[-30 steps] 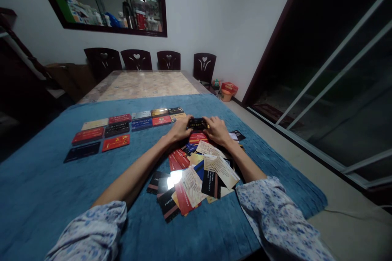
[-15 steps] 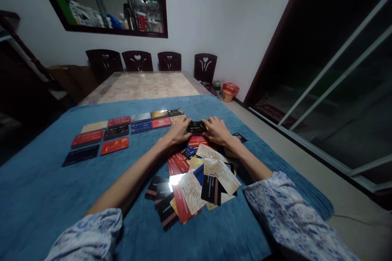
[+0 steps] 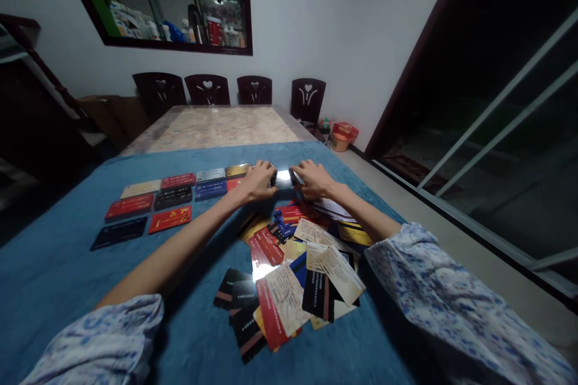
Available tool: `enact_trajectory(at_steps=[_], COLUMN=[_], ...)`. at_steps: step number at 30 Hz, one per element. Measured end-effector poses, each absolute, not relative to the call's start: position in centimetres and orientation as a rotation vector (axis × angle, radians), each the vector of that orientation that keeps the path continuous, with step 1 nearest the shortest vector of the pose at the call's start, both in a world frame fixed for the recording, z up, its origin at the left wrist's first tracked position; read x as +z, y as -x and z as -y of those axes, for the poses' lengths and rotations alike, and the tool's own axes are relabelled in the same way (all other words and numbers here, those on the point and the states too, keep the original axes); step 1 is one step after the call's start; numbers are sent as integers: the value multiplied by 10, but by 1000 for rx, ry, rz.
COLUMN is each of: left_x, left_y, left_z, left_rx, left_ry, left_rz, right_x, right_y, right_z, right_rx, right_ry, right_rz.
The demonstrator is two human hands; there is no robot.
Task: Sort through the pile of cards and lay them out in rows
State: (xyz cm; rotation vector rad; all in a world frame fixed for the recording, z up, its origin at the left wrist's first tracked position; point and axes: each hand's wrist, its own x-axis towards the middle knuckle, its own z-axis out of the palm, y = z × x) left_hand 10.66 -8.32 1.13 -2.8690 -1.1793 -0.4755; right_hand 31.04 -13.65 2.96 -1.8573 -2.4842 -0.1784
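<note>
Between my hands is a dark plastic card (image 3: 283, 178), its face washed out by white glare. My left hand (image 3: 259, 183) is closed on its left end. The fingers of my right hand (image 3: 313, 180) are closed on the other end. Just beyond my left hand lie rows of neat card stacks, among them a gold card (image 3: 237, 172) and a blue card (image 3: 210, 189). Nearer me spreads a loose pile of overlapping cards, with a red and white card (image 3: 280, 304) and a black striped card (image 3: 318, 295) on top. My left hand partly hides the stacks behind it.
A blue cloth (image 3: 189, 289) covers the near part of the table, with bare marbled tabletop (image 3: 226, 126) past it. Dark chairs (image 3: 208, 90) stand along the far side. A glass-shelved cabinet (image 3: 158, 9) is set in the wall.
The card between my hands has moved slightly away from me, off the loose pile, and now catches the light. More of the pile's far side shows. The view has shifted a little.
</note>
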Motion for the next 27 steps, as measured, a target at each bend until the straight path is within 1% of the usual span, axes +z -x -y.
enact_trajectory(at_steps=[2,7,14,19,27], left_x=[15,24,34,33,23], left_y=[-103,-96,-94,-94,-98], left_z=[73,48,24,12,-8], left_rx=[-491,-391,-108,11,98], left_ry=[2871,2853,2755,2713,2698], left_rz=[1211,1252,1363,1415,1449], right_x=[34,39,42,39,28], right_y=[-307,-300,-289,-281,-275], right_z=[128,100,65,42,15], right_rx=[-165,-141,-93,-84,-8], right_ry=[1846,1833,1897,1941,1962], right_rz=[2501,2509,2559,2561,2602])
